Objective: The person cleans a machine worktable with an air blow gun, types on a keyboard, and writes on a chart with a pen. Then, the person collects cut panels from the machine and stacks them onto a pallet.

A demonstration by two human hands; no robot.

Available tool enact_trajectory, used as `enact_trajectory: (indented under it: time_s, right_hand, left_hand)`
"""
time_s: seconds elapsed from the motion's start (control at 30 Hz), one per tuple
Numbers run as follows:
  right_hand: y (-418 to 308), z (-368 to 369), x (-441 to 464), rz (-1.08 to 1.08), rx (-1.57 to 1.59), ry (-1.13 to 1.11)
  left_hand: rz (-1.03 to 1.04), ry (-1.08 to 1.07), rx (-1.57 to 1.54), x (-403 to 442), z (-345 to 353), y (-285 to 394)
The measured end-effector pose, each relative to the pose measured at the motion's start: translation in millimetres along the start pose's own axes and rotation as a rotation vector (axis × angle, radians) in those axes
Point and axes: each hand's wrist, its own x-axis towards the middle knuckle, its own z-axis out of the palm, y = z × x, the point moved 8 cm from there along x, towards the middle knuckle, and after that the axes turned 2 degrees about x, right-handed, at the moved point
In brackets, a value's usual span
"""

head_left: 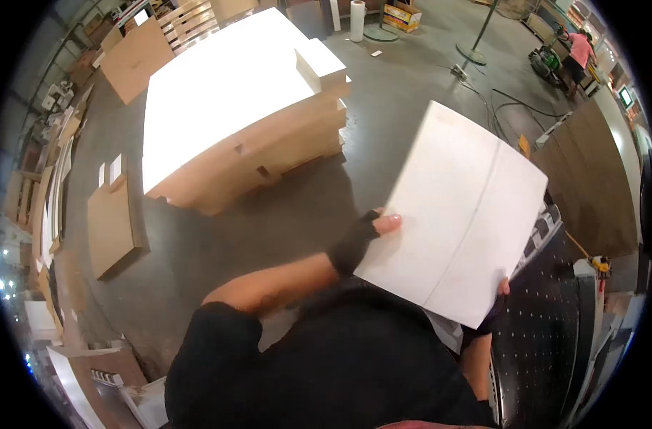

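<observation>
A white rectangular panel (458, 207) is held up in front of my body, tilted, with a thin dark line running along its length. I cannot tell whether that line is a groove or a seam between two boards. My left hand (369, 232), in a black fingerless glove, grips the panel's left edge with the thumb on the white face. At the lower right edge my right hand (494, 304), also gloved, is closed round the panel. Most of its fingers are hidden underneath.
A large stack of white-topped boards (226, 93) stands ahead to the left. A brown board (115, 225) lies on the floor beside it. A black perforated surface (536, 343) is at my right. Far right, a person (579, 53) bends over a green machine (545, 64). Cables (494, 107) cross the floor.
</observation>
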Motion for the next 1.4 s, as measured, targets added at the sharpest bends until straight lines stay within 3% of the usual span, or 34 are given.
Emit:
enact_trajectory:
  time_s: [0.03, 0.1, 0.17, 0.23, 0.33, 0.43, 0.5, 0.53, 0.67, 0.77, 0.87, 1.07, 1.17, 1.23, 1.4]
  right_hand:
    - [14.1, 35.4, 32.6, 0.035, -0.037, 0.044]
    - [45.5, 30.7, 80.7, 0.129, -0.059, 0.139]
    - [67.5, 42.7, 141.8, 0.115, -0.418, 0.1]
    - [111.0, 81.9, 205.1, 0.369, -0.087, 0.072]
    - [172.9, 74.9, 306.2, 0.496, -0.054, -0.111]
    - [231.5, 76.2, 392.6, 0.644, -0.072, -0.016]
    - [257.6, 94.9, 440.9, 0.727, -0.091, -0.104]
    - [278.6, 92.4, 460.1, 0.804, -0.042, -0.018]
    - [341.4, 116.7, 527.4, 0.969, -0.06, -0.016]
    - [379.5, 127.8, 569.6, 1.122, -0.238, 0.047]
    - [454.0, 110.4, 620.0, 1.098, -0.235, 0.088]
    - [575.7, 62.5, 694.5, 1.054, -0.374, 0.147]
    - [607.0, 66.2, 724.6, 1.037, -0.379, 0.133]
    - [595.2, 108.6, 735.4, 1.127, -0.414, 0.232]
    - [610.1, 121.8, 764.2, 1.11, -0.353, 0.147]
  left_hand:
    - [0.018, 0.018, -0.041, 6.4, -25.4, 2.9]
    - [0.053, 0.06, -0.123, 17.8, -70.8, 22.9]
    - [0.11, 0.072, -0.192, 25.0, -101.4, 51.6]
    - [0.139, 0.153, -0.26, 38.2, -144.1, 74.6]
    - [0.251, 0.309, -0.31, 58.6, -193.6, 122.4]
    - [0.334, 0.485, -0.334, 82.3, -258.0, 146.7]
    - [0.378, 0.56, -0.404, 92.7, -289.5, 161.8]
    - [0.4, 0.548, -0.382, 97.2, -304.2, 171.7]
    - [0.465, 0.643, -0.433, 113.0, -359.8, 213.8]
    - [0.454, 0.648, -0.452, 124.3, -431.5, 224.9]
    - [0.44, 0.738, -0.569, 138.3, -490.7, 255.1]
    - [0.345, 0.713, -0.627, 162.8, -623.7, 274.6]
    - [0.328, 0.737, -0.489, 176.8, -669.4, 296.2]
    - [0.322, 0.681, -0.54, 190.1, -687.1, 303.0]
    - [0.275, 0.735, -0.561, 206.8, -726.5, 293.8]
